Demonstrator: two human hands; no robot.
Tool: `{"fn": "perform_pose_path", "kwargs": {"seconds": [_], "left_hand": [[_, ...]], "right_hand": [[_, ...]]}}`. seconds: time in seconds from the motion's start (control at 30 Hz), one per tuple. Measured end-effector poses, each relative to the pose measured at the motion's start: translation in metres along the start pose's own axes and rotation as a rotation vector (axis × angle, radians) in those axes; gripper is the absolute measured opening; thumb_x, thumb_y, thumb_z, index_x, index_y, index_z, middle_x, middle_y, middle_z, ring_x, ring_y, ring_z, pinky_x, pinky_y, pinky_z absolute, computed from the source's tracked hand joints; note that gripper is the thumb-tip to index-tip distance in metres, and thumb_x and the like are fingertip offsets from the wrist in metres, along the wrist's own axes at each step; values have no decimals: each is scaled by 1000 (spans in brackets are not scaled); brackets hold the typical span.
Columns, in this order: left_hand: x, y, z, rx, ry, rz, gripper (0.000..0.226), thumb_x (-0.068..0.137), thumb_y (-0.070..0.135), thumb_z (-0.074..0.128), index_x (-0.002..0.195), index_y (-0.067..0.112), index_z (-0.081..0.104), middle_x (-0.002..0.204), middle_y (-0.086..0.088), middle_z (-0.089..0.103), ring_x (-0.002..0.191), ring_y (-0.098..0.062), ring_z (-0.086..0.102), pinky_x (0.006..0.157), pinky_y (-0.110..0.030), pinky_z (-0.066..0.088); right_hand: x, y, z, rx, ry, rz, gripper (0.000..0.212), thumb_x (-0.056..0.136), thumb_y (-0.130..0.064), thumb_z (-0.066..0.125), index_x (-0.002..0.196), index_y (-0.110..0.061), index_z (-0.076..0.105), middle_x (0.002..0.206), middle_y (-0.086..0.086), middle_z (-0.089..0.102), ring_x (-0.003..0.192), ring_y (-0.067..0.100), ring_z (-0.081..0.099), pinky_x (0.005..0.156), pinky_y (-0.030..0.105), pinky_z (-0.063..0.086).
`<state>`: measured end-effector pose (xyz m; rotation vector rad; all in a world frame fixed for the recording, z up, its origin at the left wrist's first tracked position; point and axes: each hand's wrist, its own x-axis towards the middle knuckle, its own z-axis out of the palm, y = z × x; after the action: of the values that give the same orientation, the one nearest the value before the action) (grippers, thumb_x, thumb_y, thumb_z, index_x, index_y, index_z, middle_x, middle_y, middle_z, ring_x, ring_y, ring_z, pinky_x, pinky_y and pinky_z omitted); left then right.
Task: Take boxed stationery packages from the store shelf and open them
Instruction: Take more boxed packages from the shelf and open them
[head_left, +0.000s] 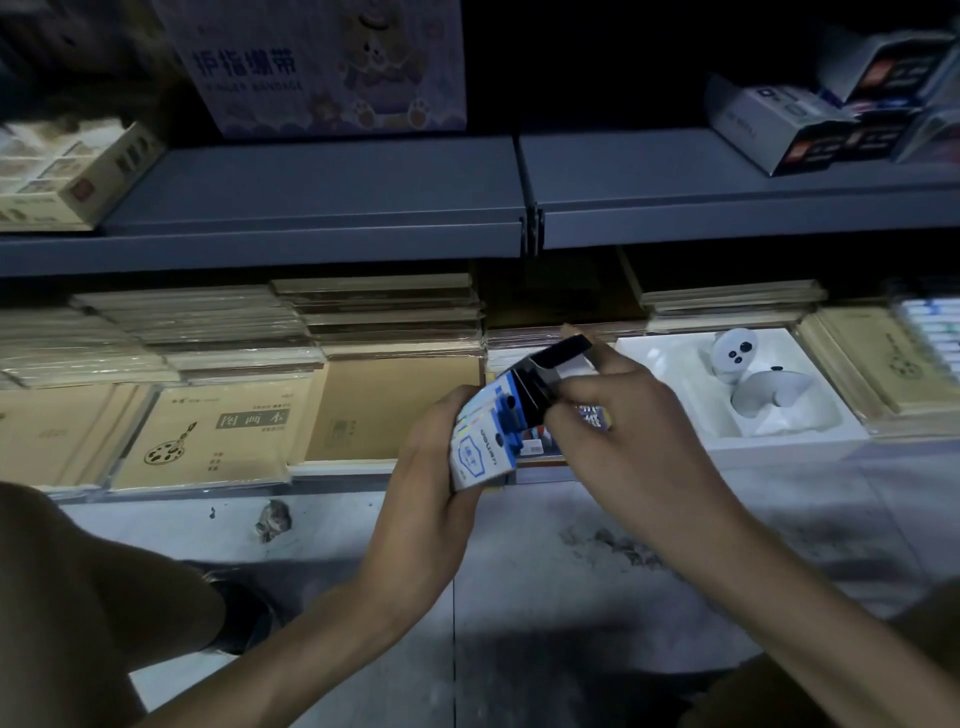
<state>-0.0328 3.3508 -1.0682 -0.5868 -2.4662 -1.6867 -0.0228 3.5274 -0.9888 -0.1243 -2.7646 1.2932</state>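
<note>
1. The left grip (431, 467) clasps the lower end of a blue-and-white box (483, 441), held up in front of the lower shelf (337, 469).
2. The right grip (623, 431), at 3 o'clock of the box, pinches its opened black flap (558, 353).
3. Sketchbooks (218, 436) lie at 9 o'clock and a white tray (675, 441) at 3 o'clock.

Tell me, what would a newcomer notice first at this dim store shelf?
First, the two hands in the middle: the left hand grips a small blue-and-white box while the right hand pinches its dark end flap, lifted open. Right of them, a white animal figure lies in a white tray; above, a pastel bear-printed carton stands on the grey shelf.
</note>
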Motion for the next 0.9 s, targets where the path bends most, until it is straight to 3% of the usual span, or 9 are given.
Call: {"fn": "perform_pose_path", "kwargs": {"seconds": [0.1,0.17,0.27,0.43,0.57,0.7,0.77,0.83,0.9], "left_hand": [[-2,-4,3,-25,-5,-11,57,98,-5,63,148,16,46,138,3,58,129,-27,57,103,-51,49],[-1,0,4,-24,-9,-9,59,97,-7,62,148,18,46,137,5,58,129,-24,57,103,-48,50],[4,7,4,-66,-12,-34,55,98,-7,60,143,22,50,131,10,62,124,-19,61,99,-38,53],[8,14,2,-49,-9,-33,58,97,-7,61,138,32,50,126,19,63,121,-8,61,94,-16,48],[5,12,4,-77,-73,-76,50,101,1,59,146,20,46,133,13,61,128,-14,58,99,-24,50],[6,12,3,-54,-165,-140,45,101,14,62,141,29,47,125,21,63,121,-6,60,97,-22,50],[6,5,2,-11,-232,-211,45,100,23,63,141,31,46,128,19,65,121,-4,61,101,-29,51],[5,-3,0,61,-274,-269,44,97,31,63,138,35,46,129,17,65,121,-3,61,103,-38,51],[3,-9,-3,125,-297,-317,37,98,30,63,128,43,45,123,17,66,114,-6,62,98,-34,51]], "right_hand": [[-2,-7,1,23,-88,26,43,73,-48,35,68,-23,70,147,-2,49,137,17,41,111,39,41],[-3,-9,0,19,-79,44,44,75,-46,36,71,-20,72,147,-3,48,131,16,46,102,35,44],[-8,-11,-5,-144,32,-17,47,79,-46,39,99,-31,79,155,-10,44,132,12,49,92,28,45],[-5,-8,-10,-125,14,-25,42,73,-36,43,94,-29,79,148,-12,49,123,12,56,93,30,49],[-4,-8,-10,-91,-56,-29,46,69,-33,44,98,-30,80,145,-11,48,117,8,56,92,28,49],[1,-1,-17,-169,-76,-18,33,80,-23,57,100,-32,82,139,-9,53,132,8,47,90,16,35],[1,4,-24,-152,86,-67,26,82,-11,65,93,-28,81,115,-18,59,117,4,55,87,12,39],[2,4,-32,-128,214,-148,22,84,-12,71,94,-30,78,104,-17,60,98,5,60,86,20,49],[2,5,-36,-137,174,-252,23,86,-15,74,102,-31,74,101,-16,61,90,5,59,79,21,47]]}}
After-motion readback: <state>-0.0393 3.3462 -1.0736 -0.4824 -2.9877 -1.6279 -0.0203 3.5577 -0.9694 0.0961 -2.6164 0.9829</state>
